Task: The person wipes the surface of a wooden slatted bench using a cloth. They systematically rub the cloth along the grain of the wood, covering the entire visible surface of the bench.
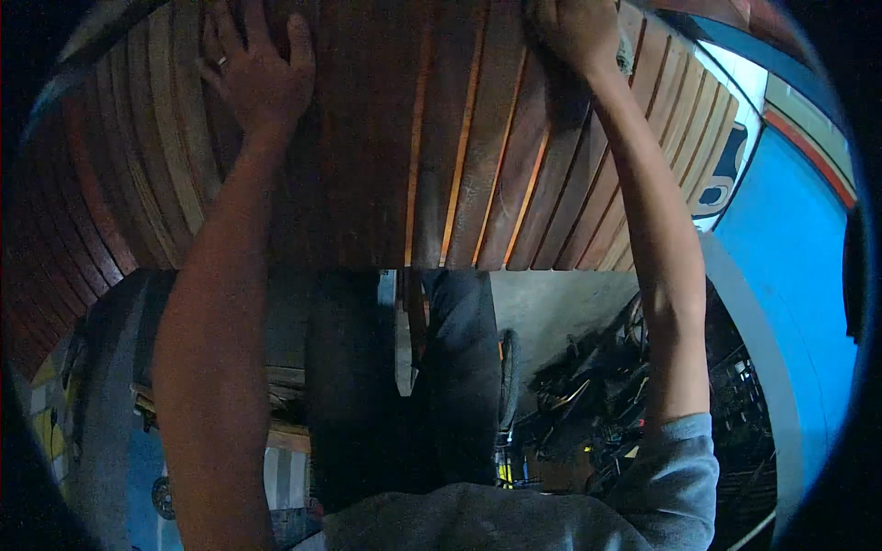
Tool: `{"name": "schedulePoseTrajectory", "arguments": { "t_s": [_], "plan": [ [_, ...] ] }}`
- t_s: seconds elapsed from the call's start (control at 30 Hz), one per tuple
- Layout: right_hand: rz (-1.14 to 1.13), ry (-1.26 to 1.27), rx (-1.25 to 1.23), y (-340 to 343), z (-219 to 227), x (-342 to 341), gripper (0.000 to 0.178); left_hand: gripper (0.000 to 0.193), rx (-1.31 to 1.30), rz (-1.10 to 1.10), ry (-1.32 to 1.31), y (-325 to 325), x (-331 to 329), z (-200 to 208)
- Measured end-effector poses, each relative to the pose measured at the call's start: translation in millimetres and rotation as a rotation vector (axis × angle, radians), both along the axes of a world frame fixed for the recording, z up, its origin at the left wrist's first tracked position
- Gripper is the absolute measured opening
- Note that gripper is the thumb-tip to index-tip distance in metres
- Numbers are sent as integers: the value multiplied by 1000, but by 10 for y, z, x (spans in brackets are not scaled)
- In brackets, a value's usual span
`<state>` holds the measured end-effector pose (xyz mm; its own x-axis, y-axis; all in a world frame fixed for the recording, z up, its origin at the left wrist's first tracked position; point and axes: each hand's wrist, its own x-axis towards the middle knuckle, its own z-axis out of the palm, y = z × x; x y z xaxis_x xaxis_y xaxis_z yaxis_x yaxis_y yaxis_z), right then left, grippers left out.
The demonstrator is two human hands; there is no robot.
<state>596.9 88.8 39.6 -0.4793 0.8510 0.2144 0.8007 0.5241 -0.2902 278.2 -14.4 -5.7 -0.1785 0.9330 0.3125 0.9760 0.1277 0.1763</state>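
My left hand [260, 78] lies flat on dark brown wooden slats [358, 138], fingers spread, with a ring on one finger. Farther right, my right hand [579, 35] is bent over the slats near the top edge of the view, its fingers curled and mostly in shadow. A small pale, crumpled-looking edge [627, 52] shows beside that hand; whether it is a cloth or paper I cannot tell. The slats lie side by side, with orange light showing in several gaps between them. Lighter brown slats [707, 115] continue at the right.
More reddish slats [69, 239] stretch along the left. A blue surface [790, 239] with a grey border stands at the right. Below the slats' front edge are my dark-trousered legs [367, 386], a black curved tube [512, 376] and a dark clutter of parts [588, 386] on the floor.
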Motion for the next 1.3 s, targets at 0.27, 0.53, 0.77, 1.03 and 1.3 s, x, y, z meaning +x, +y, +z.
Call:
{"name": "schedulePoseTrajectory", "arguments": {
  "t_s": [0.27, 0.53, 0.77, 1.03, 1.3],
  "plan": [
    [523, -139, -351, -2037, -38, 32, 36, 67, -22, 15, -88, -109, 13, 59],
    [1002, 51, -375, -2035, 12, 288, 46, 62, -165, 75, -41, -59, 99, 314],
    [239, 67, 95, -35, -202, -207, 38, 64, -202, 113, 66, 0, 157, 287],
    [525, 22, -335, -1975, -157, -343, 45, 64, -230, 143, 14, -105, 96, 342],
    [976, 160, -420, -2217, 95, 67, 38, 65, -221, 137, 15, -46, 152, 335]
  ]
}}
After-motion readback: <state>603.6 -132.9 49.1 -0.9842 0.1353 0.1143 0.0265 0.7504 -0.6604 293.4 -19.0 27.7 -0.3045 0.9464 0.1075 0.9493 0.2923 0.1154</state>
